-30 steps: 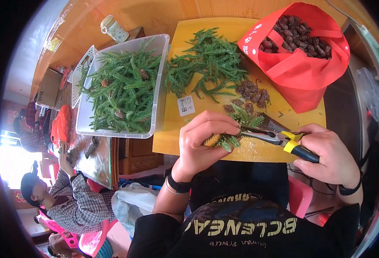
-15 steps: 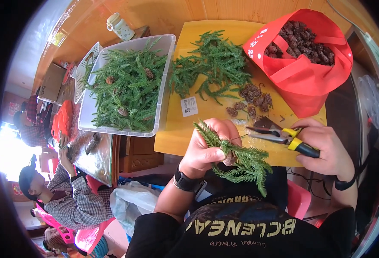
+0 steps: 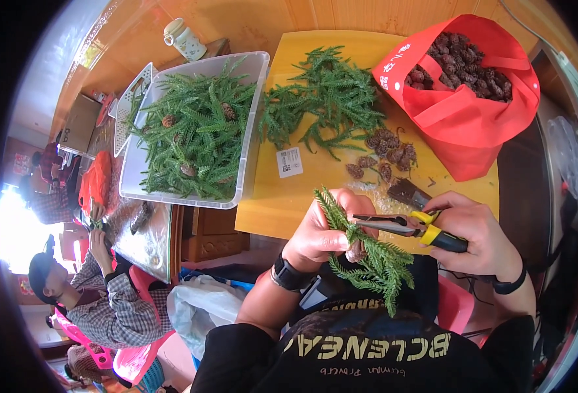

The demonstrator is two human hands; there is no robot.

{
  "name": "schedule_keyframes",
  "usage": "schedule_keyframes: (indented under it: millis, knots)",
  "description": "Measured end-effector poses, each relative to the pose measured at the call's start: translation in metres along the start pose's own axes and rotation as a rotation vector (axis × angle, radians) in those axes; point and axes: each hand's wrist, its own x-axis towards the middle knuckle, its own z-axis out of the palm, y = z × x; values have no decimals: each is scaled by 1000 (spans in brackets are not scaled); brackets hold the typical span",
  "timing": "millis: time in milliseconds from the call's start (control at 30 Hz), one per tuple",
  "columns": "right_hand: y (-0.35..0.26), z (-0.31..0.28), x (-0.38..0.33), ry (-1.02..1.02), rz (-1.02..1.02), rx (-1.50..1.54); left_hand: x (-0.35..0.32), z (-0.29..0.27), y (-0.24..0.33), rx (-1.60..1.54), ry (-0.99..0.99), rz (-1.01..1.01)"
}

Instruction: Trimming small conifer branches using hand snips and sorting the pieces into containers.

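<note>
Just above your lap, at the near edge of the yellow table (image 3: pixel 282 209), your left hand (image 3: pixel 325 229) is closed around a green conifer sprig (image 3: pixel 367 259) with a small brown cone (image 3: pixel 354 251) at its base, the foliage fanning down over your dark shirt. Your right hand (image 3: pixel 476 232) is wrapped around the yellow and black handles of long-nosed pliers (image 3: pixel 400 226), their tips reaching to the sprig just beside your left fingers; whether the tips pinch anything you cannot tell. Judging by the layout, the work looks partly done. To the left, a clear plastic bin (image 3: pixel 253 118) is heaped with green sprigs, several showing cones. A loose pile of sprigs (image 3: pixel 328 98) lies on the table beside it, with a small cluster of loose cones (image 3: pixel 384 150) near its right edge. At the far right, a red fabric bag (image 3: pixel 472 124) stands open, well filled with dark brown cones. Another person sits well apart at the lower left.
</note>
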Motion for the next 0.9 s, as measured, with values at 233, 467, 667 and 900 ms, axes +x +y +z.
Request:
schedule_keyframes:
  millis: [233,467,667,900]
  knots:
    - [1,5,3,34,-52,-14,2,0,-3,-35,-10,16]
    - [1,9,3,47,-60,-34,1,1,-1,-34,0,7]
    - [-7,6,3,131,-88,-148,3,-5,9,79,-47,-9]
    - [-18,1,-3,152,-6,-386,3,1,28,618,46,105]
